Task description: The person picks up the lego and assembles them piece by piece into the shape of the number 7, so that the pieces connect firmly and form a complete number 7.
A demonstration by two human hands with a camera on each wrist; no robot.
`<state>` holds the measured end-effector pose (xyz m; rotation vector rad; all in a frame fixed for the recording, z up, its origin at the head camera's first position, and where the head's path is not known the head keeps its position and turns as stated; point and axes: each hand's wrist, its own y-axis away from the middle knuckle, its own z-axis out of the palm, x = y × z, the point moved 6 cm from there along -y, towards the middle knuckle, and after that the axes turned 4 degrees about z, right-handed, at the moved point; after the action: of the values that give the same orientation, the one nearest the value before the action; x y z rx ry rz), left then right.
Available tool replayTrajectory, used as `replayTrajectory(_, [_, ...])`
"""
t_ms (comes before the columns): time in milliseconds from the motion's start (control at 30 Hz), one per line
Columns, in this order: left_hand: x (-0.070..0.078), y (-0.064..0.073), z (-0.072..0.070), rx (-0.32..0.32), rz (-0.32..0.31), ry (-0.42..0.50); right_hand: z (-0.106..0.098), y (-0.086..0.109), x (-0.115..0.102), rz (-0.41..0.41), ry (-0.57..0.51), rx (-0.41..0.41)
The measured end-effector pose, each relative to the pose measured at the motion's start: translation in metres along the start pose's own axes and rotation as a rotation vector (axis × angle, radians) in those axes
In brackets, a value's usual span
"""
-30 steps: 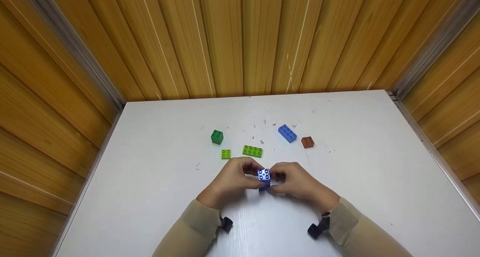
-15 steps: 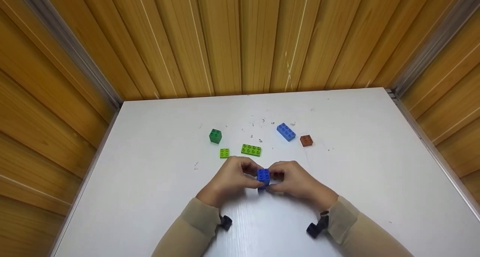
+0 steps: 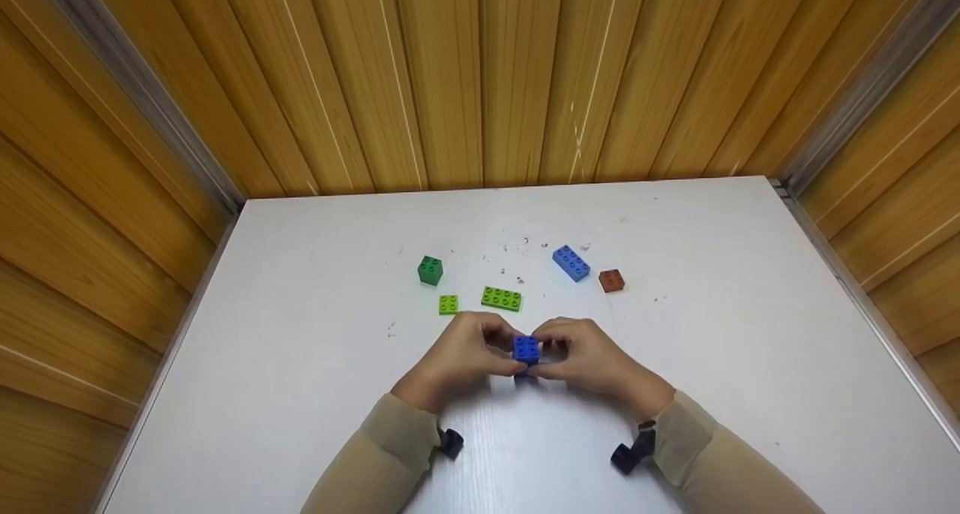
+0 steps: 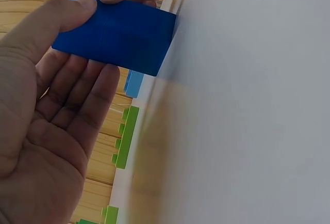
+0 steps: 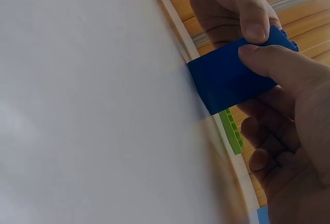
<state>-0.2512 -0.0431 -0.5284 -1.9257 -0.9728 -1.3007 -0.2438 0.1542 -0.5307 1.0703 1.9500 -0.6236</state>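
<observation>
A tall dark blue toy building block, with studs on its top, stands between both hands near the middle of the table. My left hand pinches it from the left, thumb on the near side and fingers behind. From the right, my right hand pinches the same block, its thumb close beside the left thumb. In the left wrist view the block shows a smooth side, its lower end at the tabletop. In the right wrist view, studs show at the upper end of the block. Fingers hide part of its sides.
Beyond the hands on the white table lie a light green square brick, a light green long brick, a dark green brick, a lighter blue long brick and a brown brick. Ribbed wood-look walls enclose the table.
The bright glare on the block's studs has gone, and its top looks slightly tilted differently. My right hand has shifted slightly closer to the block. Both hands keep their grip.
</observation>
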Motion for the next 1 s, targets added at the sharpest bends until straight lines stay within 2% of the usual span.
replayTrajectory(200, [0.001,-0.001,0.000,-0.009,-0.012,-0.012,-0.001,-0.001,0.001,0.010,-0.016,0.002])
replayTrajectory(300, [0.002,-0.001,-0.001,-0.004,-0.026,-0.027,0.000,-0.002,0.002,-0.013,-0.027,-0.003])
replayTrajectory(400, [0.005,0.001,0.000,-0.027,-0.030,-0.048,0.000,-0.003,0.003,-0.024,-0.029,-0.014])
replayTrajectory(600, [0.013,0.006,-0.005,-0.071,0.018,-0.157,0.000,-0.003,0.004,-0.004,-0.007,-0.012])
replayTrajectory(667, [0.014,0.009,-0.010,-0.071,0.025,-0.174,0.001,-0.002,0.004,0.008,-0.004,-0.015])
replayTrajectory(767, [0.010,0.017,-0.019,-0.062,-0.004,-0.178,0.002,-0.001,0.006,0.026,-0.004,-0.012])
replayTrajectory(867, [0.004,0.027,-0.033,-0.039,-0.057,-0.170,0.003,-0.001,0.008,0.040,0.000,-0.002])
replayTrajectory(1000, [-0.005,0.042,-0.058,0.030,-0.129,-0.167,0.004,0.000,0.009,0.062,0.005,0.004])
